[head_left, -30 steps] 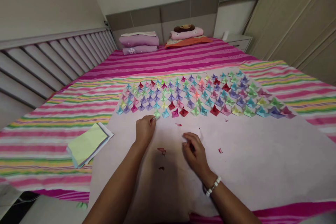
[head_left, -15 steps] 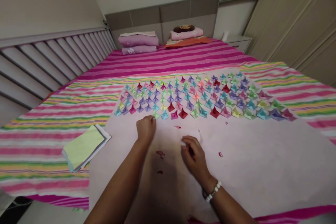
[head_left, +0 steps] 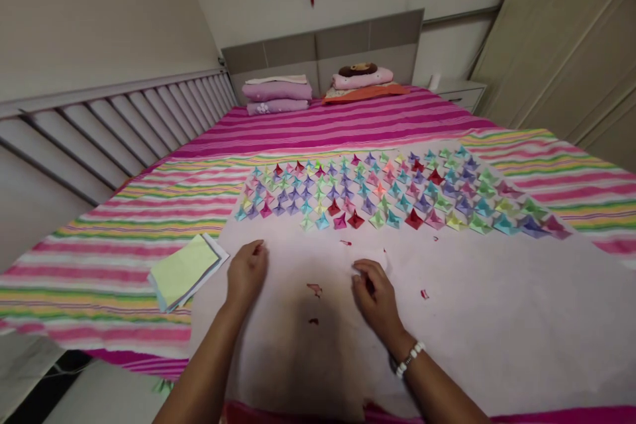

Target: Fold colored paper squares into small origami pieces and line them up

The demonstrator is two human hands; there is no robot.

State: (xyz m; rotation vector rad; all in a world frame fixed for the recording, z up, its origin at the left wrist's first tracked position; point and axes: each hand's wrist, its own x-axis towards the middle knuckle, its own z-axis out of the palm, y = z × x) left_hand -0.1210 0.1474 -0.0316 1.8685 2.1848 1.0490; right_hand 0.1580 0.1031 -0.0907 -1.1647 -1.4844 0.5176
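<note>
My left hand (head_left: 247, 273) is above the left part of a large pale sheet (head_left: 477, 298), between the paper stack and the folded pieces. Its fingers are curled in, and nothing shows in them. Farther right, my right hand (head_left: 376, 291) rests low over the sheet, fingers loosely bent and the thumb a little apart, holding nothing. Rows of small folded paper pieces in many colours cover the sheet's far half. A light green folded piece (head_left: 307, 222) stands at the left end of the nearest row, beside a blue folded piece (head_left: 322, 221).
A stack of coloured paper (head_left: 185, 270) lies left of the sheet on the striped bedspread (head_left: 119, 238). Red paper scraps (head_left: 315, 289) are scattered between and around my hands. Folded bedding (head_left: 276, 91) sits by the headboard (head_left: 368, 40); a railing (head_left: 149, 106) runs along the left.
My left hand has drawn back from the light green folded piece, moving left and nearer to me. My right hand has stayed in place over the sheet. The view has shifted slightly.
</note>
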